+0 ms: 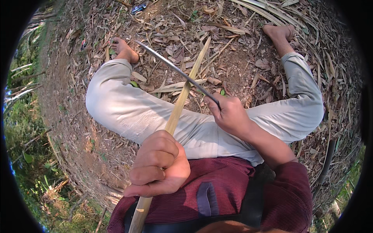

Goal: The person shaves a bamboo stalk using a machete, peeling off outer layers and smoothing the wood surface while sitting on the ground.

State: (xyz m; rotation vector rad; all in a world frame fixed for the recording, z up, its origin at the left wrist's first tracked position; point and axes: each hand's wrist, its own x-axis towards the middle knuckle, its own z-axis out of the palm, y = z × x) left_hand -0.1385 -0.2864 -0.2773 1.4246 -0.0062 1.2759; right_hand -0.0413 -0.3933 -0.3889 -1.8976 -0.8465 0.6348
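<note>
My left hand [157,165] is closed in a fist round a long pale-yellow strip of split bamboo or wood [179,106]. The strip slants from beside my torso up between my legs, tapering to a point at its far end. My right hand [231,116] grips a long narrow knife [167,62]; its handle is mostly hidden in the fingers. The blade points up and left, crossing the strip beyond my left hand, and appears to touch it there.
I sit with my legs [116,101] bent outward, bare feet [124,50] on ground strewn with dry leaves. Pale strips [268,13] lie at the far right. A dark pole [328,161] lies at the right, and a small blue object [138,8] at the far edge.
</note>
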